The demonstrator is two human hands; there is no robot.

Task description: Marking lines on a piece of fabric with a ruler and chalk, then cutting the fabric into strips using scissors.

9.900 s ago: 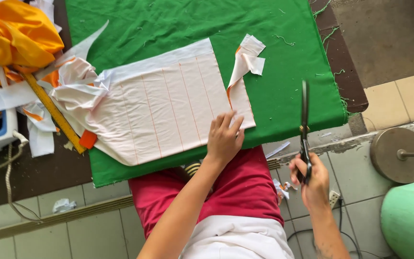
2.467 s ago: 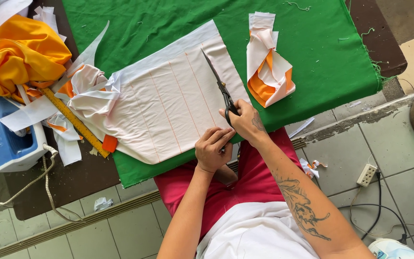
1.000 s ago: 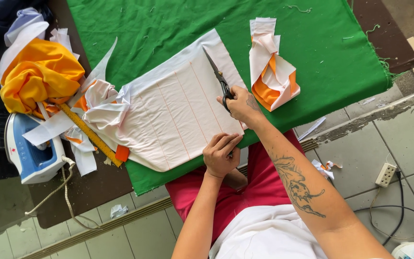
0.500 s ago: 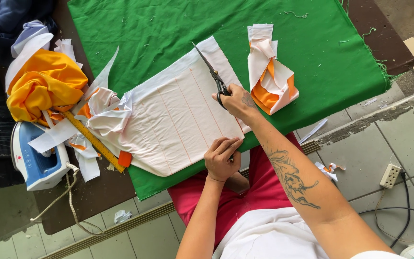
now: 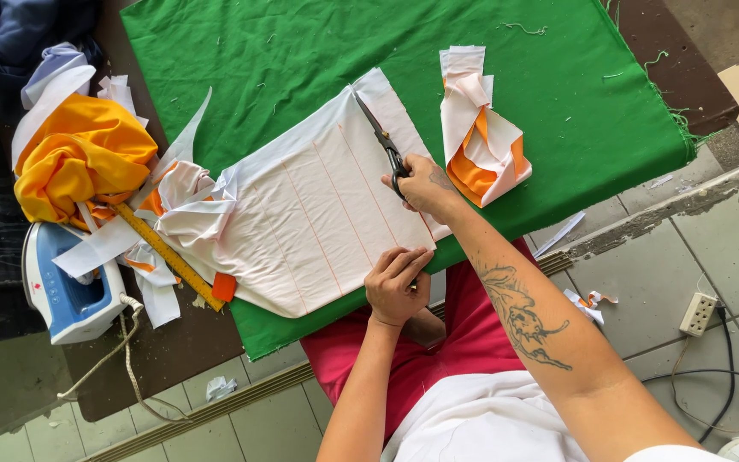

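A white fabric panel (image 5: 318, 214) with drawn lines lies on green cloth (image 5: 301, 51) over the table. My right hand (image 5: 421, 184) grips black scissors (image 5: 378, 137), their blades reaching the panel's far edge along its right side. My left hand (image 5: 397, 282) presses flat on the panel's near edge. To the right of the scissors sits a bundle of cut white and orange strips (image 5: 481, 128).
A yellow ruler (image 5: 168, 257) lies among white scraps at the panel's left. Further left are an orange and white fabric pile (image 5: 79, 154) and a blue and white iron (image 5: 66, 295) with its cord. A power strip (image 5: 699, 312) lies on the tiled floor at right.
My right hand and scissors have travelled along the panel's right side toward its far edge. A strip bundle now lies to the right. My left hand stays on the near edge.
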